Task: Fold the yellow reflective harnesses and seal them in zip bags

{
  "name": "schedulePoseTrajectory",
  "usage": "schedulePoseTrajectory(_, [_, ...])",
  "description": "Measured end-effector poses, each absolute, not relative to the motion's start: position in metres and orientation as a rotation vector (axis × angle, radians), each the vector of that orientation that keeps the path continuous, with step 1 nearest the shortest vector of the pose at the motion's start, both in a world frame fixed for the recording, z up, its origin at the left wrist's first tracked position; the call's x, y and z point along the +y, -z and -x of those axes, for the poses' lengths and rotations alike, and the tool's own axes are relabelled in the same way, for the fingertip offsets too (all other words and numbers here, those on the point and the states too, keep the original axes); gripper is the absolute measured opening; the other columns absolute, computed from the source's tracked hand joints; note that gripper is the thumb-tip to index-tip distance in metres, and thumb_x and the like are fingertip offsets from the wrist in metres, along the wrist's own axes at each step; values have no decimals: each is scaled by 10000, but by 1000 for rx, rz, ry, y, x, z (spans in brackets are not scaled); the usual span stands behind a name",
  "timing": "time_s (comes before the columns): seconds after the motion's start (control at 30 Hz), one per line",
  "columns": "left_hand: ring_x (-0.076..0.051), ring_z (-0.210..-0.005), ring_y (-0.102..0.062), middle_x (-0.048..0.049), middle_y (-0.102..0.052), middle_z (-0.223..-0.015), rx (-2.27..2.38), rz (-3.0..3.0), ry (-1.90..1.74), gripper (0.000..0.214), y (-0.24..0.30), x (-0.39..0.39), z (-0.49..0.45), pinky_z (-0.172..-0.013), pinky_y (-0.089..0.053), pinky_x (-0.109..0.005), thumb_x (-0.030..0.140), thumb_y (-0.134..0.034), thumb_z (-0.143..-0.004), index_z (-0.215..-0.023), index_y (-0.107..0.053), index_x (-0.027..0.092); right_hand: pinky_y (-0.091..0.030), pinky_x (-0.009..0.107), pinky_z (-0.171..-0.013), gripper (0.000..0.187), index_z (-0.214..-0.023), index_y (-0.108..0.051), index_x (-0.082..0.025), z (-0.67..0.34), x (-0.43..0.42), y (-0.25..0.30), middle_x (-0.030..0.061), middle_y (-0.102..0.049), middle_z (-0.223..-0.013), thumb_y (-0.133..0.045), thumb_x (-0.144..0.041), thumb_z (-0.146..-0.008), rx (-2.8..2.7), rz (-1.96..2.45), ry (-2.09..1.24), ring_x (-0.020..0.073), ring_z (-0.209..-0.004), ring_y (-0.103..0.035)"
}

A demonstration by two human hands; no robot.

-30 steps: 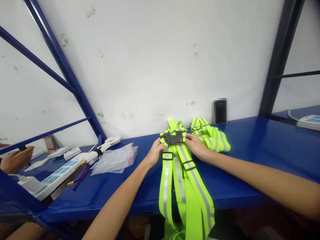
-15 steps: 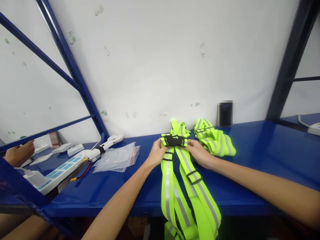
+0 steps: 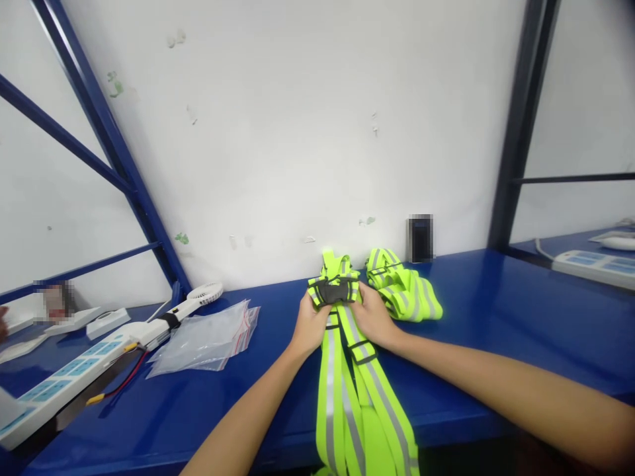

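A neon yellow-green reflective safety vest (image 3: 342,396) with silver stripes lies on the blue steel shelf (image 3: 471,317), its long straps hanging over the front edge. My left hand (image 3: 311,324) and my right hand (image 3: 374,318) both grip its upper part, on either side of a dark grey-black fastener panel (image 3: 335,289). The fingers partly hide that panel. A second, bunched reflective vest (image 3: 403,287) lies just beyond my right hand, apart from it.
Left on the shelf are clear zip bags (image 3: 204,342), a white power strip (image 3: 64,377) with wires, and a small white fan (image 3: 204,292). A pixelated dark object (image 3: 421,238) stands against the wall. Blue uprights frame the shelf. Another person's hand (image 3: 2,317) shows at the far left edge.
My hands have drawn closer together, bunching the fastener panel and vest top inward. The view has also shifted, moving the shelf items left and lower in the frame.
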State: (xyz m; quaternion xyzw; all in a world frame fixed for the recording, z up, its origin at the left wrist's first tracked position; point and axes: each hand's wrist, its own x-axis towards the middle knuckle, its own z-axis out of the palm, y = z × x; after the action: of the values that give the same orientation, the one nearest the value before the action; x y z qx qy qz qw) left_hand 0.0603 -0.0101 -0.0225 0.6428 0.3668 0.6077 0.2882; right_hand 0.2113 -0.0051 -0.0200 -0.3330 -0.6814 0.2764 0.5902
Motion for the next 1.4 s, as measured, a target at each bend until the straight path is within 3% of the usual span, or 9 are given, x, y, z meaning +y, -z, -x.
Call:
schedulePoseTrajectory(0.3, [-218,-992,-638,-89,-694,-1064,975,-1730,-1633,293,19,-14,-62,-904,-471,-338,119,-618,-725,-1017,-629,137,-464,391,-914,232,-964,-646,-186,-209,-3,27,74,-700,-1009,-473,-154,-813,-1589,764,-613,257,-929,-625])
schedulePoseTrajectory(0.5, [-219,-916,-654,-84,-715,-991,1002,-1722,-1677,261,16,-16,-54,-834,-493,-314,80,-629,-663,-919,-655,123,-490,396,-906,253,-1066,-632,-179,-206,-7,21,80,-687,-1110,-583,-271,-835,-1560,531,-992,260,-1001,-630])
schedulePoseTrajectory(0.67, [-216,-870,-656,-75,-722,-931,1029,-1663,-1696,240,15,-17,-47,-800,-497,-308,92,-639,-654,-891,-667,120,-480,401,-945,416,-1141,-576,-201,-208,-17,17,60,-687,-1102,-716,-314,-767,-1625,448,-1188,244,-1010,-636])
schedulePoseTrajectory(0.77, [-213,-853,-654,-61,-717,-883,1027,-1695,-1705,254,13,-19,-46,-793,-495,-303,67,-631,-638,-882,-669,122,-527,381,-849,486,-1175,-550,-210,-211,-22,17,38,-702,-996,-744,-328,-745,-1635,471,-1306,227,-893,-661])
schedulePoseTrajectory(0.9, [-228,-906,-647,-60,-713,-893,956,-1595,-1657,278,18,-19,-48,-850,-483,-331,89,-637,-648,-920,-667,135,-540,341,-640,383,-1122,-580,-194,-212,-22,19,2,-683,-739,-654,-418,-821,-1586,572,-1367,197,-649,-645])
schedulePoseTrajectory(1.1, [-216,-818,-661,-37,-709,-874,877,-1136,-1461,379,29,-21,-51,-817,-493,-346,149,-660,-601,-977,-613,170,-540,383,-751,327,-1054,-594,-171,-209,-20,19,61,-726,-919,-676,-378,-815,-1490,444,-1497,236,-787,-690])
schedulePoseTrajectory(1.27, [-163,-648,-647,10,-685,-763,796,-902,-1476,461,19,-26,-57,-677,-503,-288,117,-576,-551,-1005,-552,194,-537,381,-719,326,-1042,-565,-187,-211,-17,21,52,-722,-878,-652,-414,-825,-1467,509,-1434,233,-748,-686])
schedulePoseTrajectory(1.4, [-225,-721,-678,-52,-703,-791,718,-844,-1299,360,12,-33,-58,-744,-519,-358,189,-606,-608,-966,-589,154,-521,339,-646,319,-966,-557,-197,-211,-14,22,13,-677,-788,-666,-443,-793,-1541,564,-1243,204,-673,-640])
